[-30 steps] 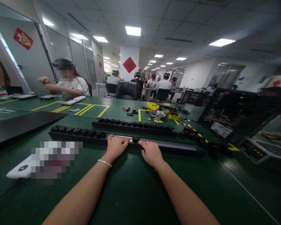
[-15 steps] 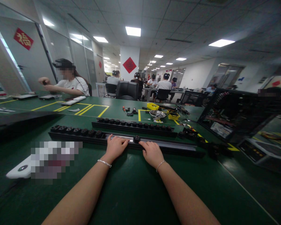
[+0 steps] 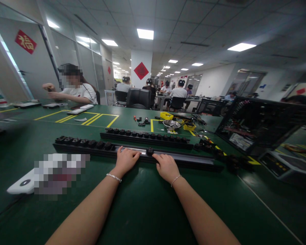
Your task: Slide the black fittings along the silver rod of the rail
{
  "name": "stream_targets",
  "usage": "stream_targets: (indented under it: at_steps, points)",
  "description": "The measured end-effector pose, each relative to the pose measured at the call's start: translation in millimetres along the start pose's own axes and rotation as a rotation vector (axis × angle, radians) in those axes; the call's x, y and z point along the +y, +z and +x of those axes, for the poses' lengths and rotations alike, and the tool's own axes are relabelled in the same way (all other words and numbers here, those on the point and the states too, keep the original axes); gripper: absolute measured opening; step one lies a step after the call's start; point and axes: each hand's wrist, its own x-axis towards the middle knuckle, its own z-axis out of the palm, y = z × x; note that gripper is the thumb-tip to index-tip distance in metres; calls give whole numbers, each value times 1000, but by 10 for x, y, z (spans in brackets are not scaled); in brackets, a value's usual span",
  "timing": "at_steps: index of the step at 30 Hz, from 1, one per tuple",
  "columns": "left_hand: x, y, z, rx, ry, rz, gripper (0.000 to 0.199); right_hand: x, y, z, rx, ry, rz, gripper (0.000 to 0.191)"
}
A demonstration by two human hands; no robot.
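Observation:
A long black power strip housing (image 3: 188, 159) lies across the table in front of me. Several black socket modules (image 3: 83, 143) sit in its left part, and one lone socket module (image 3: 150, 151) stands between my hands. My left hand (image 3: 126, 160) is closed over the channel left of that module, its thumb pointing toward it. My right hand (image 3: 167, 166) is closed at the near edge, one finger reaching to the module's lower right side. Some fingertips are hidden. Behind lies a second black strip (image 3: 148, 139) filled with socket modules.
A white device (image 3: 21, 183), partly pixelated, lies at left. Yellow bins (image 3: 166, 116) and a metal bowl (image 3: 171, 124) stand behind the strips. Black parts (image 3: 210, 146), an open black case (image 3: 260, 127) and a grey box (image 3: 287, 166) are at right. A co-worker (image 3: 76, 88) sits at far left.
The lone socket module and my right hand have shifted very slightly right; my left hand stays put. A dark blurred shape at the table's left has drawn back toward the left edge.

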Motion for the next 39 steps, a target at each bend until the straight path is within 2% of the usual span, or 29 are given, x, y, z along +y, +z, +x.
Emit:
stream_targets:
  at_steps: [18, 39]
  points:
    - [18, -28, -2, -12, -3, 14, 38, 25, -18, -2, -33, 20, -9, 44]
    - [5, -33, -4, -2, 3, -18, 39, 108, -39, -44, -7, 12, -13, 42]
